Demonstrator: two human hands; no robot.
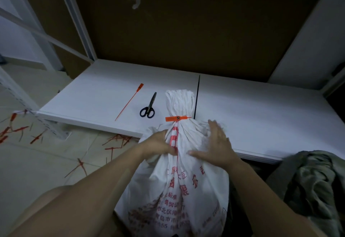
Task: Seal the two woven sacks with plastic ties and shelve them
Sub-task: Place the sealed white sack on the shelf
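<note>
A white woven sack [186,190] with red print leans against the front edge of the low white shelf board [261,117]. Its gathered neck lies on the board, cinched by an orange plastic tie [174,118]. My left hand [158,144] grips the sack's shoulder on the left, fingers curled into the fabric. My right hand [217,143] lies flat on the right shoulder with straight fingers. A second orange tie [129,101] lies loose on the board to the left.
Black-handled scissors [148,107] lie between the loose tie and the sack's neck. A thin black strip [197,96] lies right of the neck. Cut red tie pieces [115,142] litter the tiled floor. A greenish cloth bundle [313,184] sits at the right.
</note>
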